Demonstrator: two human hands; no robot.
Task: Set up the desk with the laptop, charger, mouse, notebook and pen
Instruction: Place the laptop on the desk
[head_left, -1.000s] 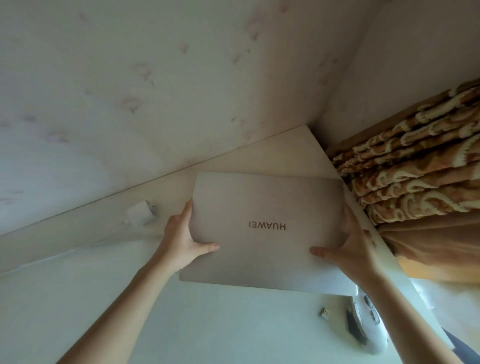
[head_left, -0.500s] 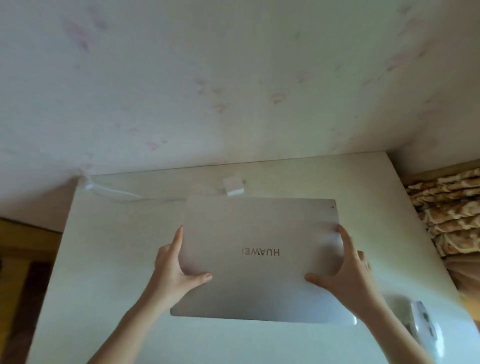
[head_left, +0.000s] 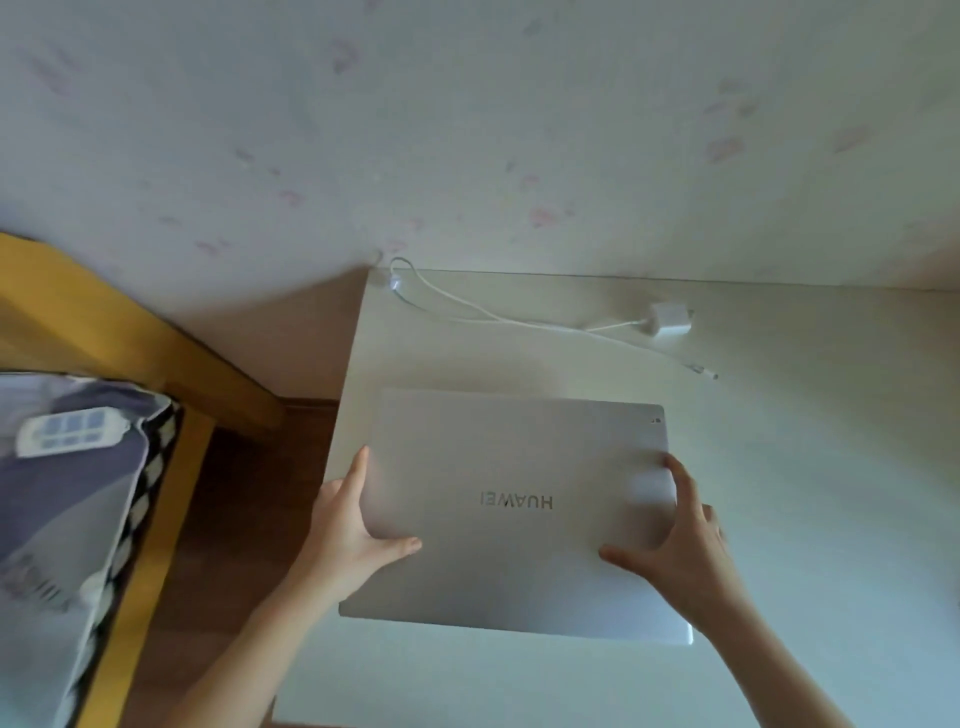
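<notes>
A closed silver laptop (head_left: 514, 467) with its logo upside down to me lies over the left part of the white desk (head_left: 805, 467). My left hand (head_left: 348, 530) grips its left edge, thumb on the lid. My right hand (head_left: 680, 551) grips the right edge, fingers spread on the lid. A white charger (head_left: 670, 319) with its thin cable (head_left: 467, 306) lies at the back of the desk, beyond the laptop. Mouse, notebook and pen are out of view.
A wall with faint pink marks (head_left: 467, 130) stands right behind the desk. Left of the desk are a wooden floor (head_left: 244, 519), a yellow wooden bed frame (head_left: 104, 332) and a grey patterned pillow (head_left: 67, 519).
The view has swung left: the curtain and mouse on the right are gone, the bed has come in. The laptop, held in both hands, has come over the desk's left part.
</notes>
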